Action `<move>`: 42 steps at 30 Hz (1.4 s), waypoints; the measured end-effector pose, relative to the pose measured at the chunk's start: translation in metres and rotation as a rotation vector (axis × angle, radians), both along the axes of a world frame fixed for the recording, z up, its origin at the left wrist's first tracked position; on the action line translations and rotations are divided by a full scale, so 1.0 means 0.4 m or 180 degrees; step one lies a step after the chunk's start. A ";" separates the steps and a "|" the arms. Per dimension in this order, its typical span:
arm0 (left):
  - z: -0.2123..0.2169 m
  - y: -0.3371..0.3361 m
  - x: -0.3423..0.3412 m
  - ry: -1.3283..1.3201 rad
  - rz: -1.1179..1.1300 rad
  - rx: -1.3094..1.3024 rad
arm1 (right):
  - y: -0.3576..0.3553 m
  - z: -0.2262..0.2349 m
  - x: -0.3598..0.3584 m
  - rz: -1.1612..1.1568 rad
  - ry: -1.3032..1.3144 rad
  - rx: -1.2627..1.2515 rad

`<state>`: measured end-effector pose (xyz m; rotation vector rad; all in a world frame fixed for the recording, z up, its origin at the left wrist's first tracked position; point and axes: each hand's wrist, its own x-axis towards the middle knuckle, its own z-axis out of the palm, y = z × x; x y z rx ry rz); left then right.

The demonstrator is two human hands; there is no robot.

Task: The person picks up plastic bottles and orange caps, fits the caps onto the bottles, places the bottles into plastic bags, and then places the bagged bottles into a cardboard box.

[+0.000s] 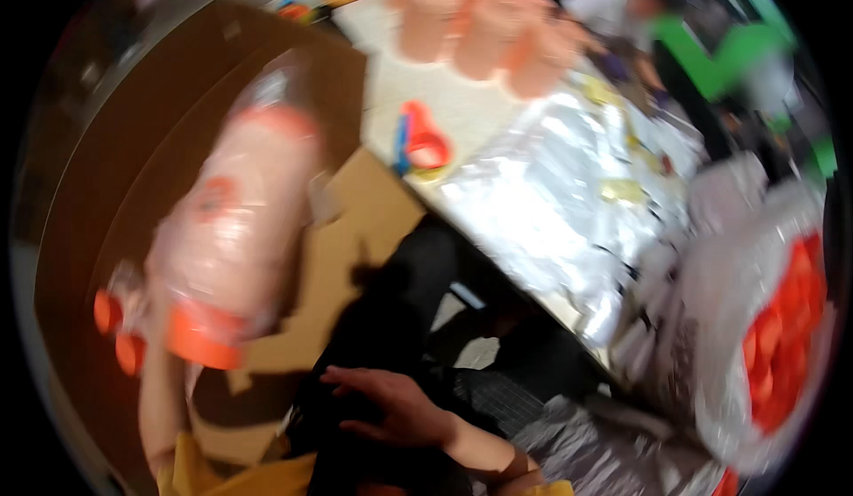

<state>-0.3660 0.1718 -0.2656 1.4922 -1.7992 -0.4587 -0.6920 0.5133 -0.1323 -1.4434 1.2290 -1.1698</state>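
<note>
A large pink bottle (240,203) with an orange cap end, wrapped in clear plastic, is tilted over an open cardboard box (342,256). My left hand (160,269) is closed on the bottle's left side, its fingers mostly hidden behind it. To the left of that arm, smaller wrapped pieces with orange ends (130,354) show inside the box. Over my dark-clothed lap, my right hand (391,407) is open and holds nothing, fingers stretched to the left. The picture is blurred by motion.
A white table (386,87) bears several pink containers (484,38), a red and blue tape-like item (426,145) and silvery plastic bags (542,194). At right stands a clear bag of orange parts (782,336). Another person (613,16) is at the far side.
</note>
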 end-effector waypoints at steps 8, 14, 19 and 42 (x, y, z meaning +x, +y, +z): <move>-0.361 -0.056 0.420 -0.1863 0.0772 0.2033 | 0.088 -0.126 -0.301 -0.1734 0.0262 0.0661; -0.460 0.003 0.437 -0.2200 0.0985 0.2515 | -0.101 0.020 -0.640 -0.2602 0.1259 0.1232; -0.424 -0.089 0.385 -0.2375 0.0994 0.2453 | -0.452 0.033 -1.047 -0.2990 0.2639 -0.0312; 0.288 0.463 -1.039 0.3977 -0.3680 0.4473 | 0.252 0.258 -0.544 -0.2844 0.2241 -0.0982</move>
